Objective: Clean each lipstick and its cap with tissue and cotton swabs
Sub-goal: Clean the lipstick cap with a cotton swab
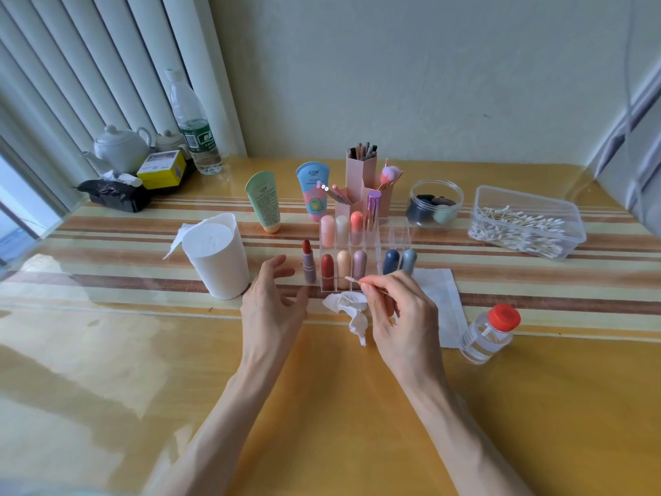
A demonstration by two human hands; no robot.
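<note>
Right hand pinches cotton swab over tissue; left hand slack beside lipstick.

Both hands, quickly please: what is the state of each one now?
Left hand: open, holds nothing.
Right hand: closed, pinching a cotton swab.

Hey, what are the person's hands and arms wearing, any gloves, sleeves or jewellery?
Nothing that shows. The left hand and right hand are bare, with no gloves or rings. The left forearm and right forearm are uncovered to the picture's edge: no sleeves, watch or bracelets in view.
</note>
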